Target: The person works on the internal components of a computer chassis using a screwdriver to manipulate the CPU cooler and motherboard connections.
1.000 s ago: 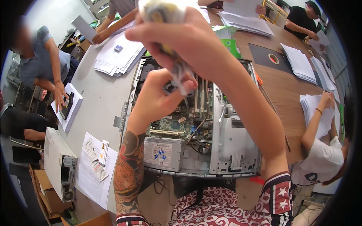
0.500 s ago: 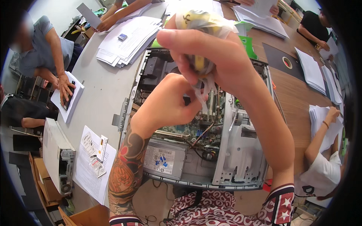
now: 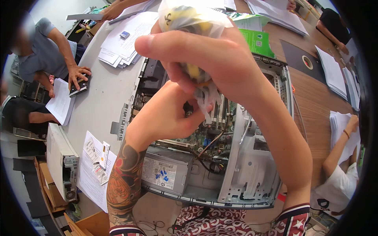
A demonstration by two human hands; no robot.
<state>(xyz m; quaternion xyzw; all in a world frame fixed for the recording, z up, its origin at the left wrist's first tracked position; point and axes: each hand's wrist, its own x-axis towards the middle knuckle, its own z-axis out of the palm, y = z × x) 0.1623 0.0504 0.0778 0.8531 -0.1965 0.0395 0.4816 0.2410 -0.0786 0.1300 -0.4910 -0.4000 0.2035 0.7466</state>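
My right hand (image 3: 212,53) is closed around a translucent plastic bag (image 3: 189,13) with yellow and dark contents that I cannot make out. Below that grip, the bag's neck is gathered, with a thin orange band showing on it. My left hand (image 3: 159,114) pinches at the twisted neck, its fingertips partly hidden. Both hands are raised over an open desktop computer case (image 3: 250,173). Inside the case are a green circuit board (image 3: 208,143), cables and a silver power supply (image 3: 162,169); the hands and forearms cover part of it.
A sheet with small packaged parts (image 3: 92,173) and a computer tower (image 3: 59,157) are at left. Paper stacks (image 3: 128,35), a green packet (image 3: 256,41) and a tape roll (image 3: 307,62) lie farther off. A co-worker's hand (image 3: 78,76) rests on a dark object; other people handle papers.
My hands and the bag have shifted up and left in view, still gripping. At left, a co-worker's dark object has moved off the papers onto the table.
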